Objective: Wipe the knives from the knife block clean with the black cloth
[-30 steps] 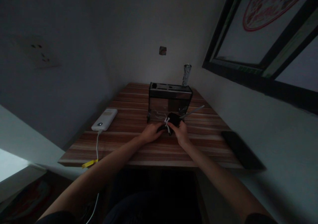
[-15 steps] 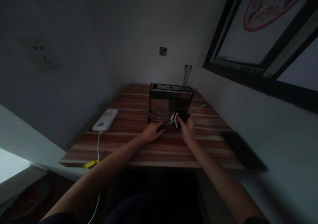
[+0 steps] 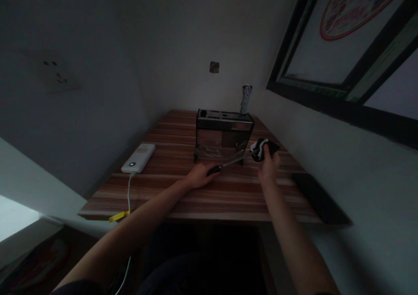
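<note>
My left hand (image 3: 200, 175) rests low over the table, closed round the black handle of a knife (image 3: 232, 161). The knife's long thin blade points up and to the right. At its far end my right hand (image 3: 269, 166) grips a black and white cloth (image 3: 260, 150), which covers the blade's tip. Just behind the knife stands a knife block (image 3: 225, 123) with a see-through front and slots in its top. A silver, patterned handle (image 3: 246, 99) sticks up from its right end.
On the left of the wood-grain table (image 3: 183, 205) lies a white power bank (image 3: 139, 157) with a white cable (image 3: 129, 192) and a yellow tag (image 3: 119, 216). A dark flat object (image 3: 320, 197) lies at the right edge. Walls stand close on both sides.
My right hand has slid the cloth to the right along the blade, from near the handle to the tip. My left hand has stayed almost still, holding the knife.
</note>
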Demonstrator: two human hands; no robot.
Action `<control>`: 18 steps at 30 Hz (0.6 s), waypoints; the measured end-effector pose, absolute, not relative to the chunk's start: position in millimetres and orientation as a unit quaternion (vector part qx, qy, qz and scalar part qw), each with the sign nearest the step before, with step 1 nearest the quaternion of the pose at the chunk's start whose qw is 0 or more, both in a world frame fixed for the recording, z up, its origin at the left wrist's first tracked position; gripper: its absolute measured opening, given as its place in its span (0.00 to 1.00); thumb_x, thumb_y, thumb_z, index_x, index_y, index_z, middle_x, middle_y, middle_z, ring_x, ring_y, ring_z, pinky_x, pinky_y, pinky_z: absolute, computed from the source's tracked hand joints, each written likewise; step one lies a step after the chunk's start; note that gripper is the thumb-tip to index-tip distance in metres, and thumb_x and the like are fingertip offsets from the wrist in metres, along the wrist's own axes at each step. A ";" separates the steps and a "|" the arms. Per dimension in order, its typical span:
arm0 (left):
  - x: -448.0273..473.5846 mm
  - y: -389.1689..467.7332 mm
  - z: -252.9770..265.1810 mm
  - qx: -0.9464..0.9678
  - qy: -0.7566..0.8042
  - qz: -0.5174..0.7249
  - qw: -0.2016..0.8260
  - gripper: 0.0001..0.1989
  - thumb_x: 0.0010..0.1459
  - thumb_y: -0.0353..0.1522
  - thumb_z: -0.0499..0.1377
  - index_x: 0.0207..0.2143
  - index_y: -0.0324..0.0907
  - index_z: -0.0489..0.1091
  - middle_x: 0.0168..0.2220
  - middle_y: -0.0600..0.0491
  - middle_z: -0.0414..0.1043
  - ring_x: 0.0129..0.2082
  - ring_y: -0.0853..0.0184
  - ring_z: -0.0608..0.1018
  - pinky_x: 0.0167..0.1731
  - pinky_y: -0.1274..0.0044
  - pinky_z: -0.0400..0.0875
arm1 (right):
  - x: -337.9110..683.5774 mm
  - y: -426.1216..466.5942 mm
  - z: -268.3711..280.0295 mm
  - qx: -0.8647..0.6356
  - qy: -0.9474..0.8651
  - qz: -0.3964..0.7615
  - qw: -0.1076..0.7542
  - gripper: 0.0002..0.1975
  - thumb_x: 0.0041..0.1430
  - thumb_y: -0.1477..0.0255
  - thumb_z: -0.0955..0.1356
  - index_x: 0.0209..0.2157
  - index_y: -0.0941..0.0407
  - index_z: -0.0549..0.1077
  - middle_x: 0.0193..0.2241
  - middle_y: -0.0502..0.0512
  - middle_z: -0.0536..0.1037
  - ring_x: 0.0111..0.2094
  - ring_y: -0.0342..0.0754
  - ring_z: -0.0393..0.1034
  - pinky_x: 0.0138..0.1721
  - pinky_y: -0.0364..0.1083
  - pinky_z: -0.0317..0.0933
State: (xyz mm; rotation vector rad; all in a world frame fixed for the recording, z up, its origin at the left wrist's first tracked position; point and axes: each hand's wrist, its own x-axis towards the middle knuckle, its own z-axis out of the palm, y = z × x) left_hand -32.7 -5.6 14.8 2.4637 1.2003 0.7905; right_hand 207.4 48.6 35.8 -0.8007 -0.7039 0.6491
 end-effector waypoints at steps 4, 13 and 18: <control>-32.8 -5.8 14.3 0.858 0.414 0.266 0.148 0.17 0.58 0.38 0.51 0.48 0.41 0.66 0.43 0.49 0.74 0.42 0.64 0.75 0.42 0.75 0.67 | 214.5 49.2 39.5 -0.363 -0.307 0.291 0.830 0.18 0.45 0.63 0.70 0.37 0.57 0.73 0.36 0.52 0.77 0.37 0.45 0.71 0.41 0.46 0.64; -34.3 -5.7 14.0 0.861 0.414 0.255 0.150 0.18 0.58 0.37 0.51 0.49 0.41 0.65 0.43 0.48 0.73 0.41 0.64 0.75 0.41 0.75 0.68 | 211.5 47.2 41.4 -0.349 -0.298 0.343 0.820 0.17 0.43 0.63 0.71 0.36 0.56 0.72 0.35 0.50 0.77 0.36 0.44 0.72 0.40 0.46 0.65; -34.6 -5.1 12.1 0.862 0.408 0.260 0.153 0.19 0.59 0.38 0.50 0.50 0.40 0.64 0.44 0.48 0.73 0.42 0.64 0.75 0.42 0.75 0.67 | 200.2 45.1 36.5 -0.341 -0.313 0.379 0.802 0.18 0.42 0.63 0.71 0.36 0.55 0.72 0.35 0.49 0.77 0.36 0.44 0.72 0.41 0.46 0.65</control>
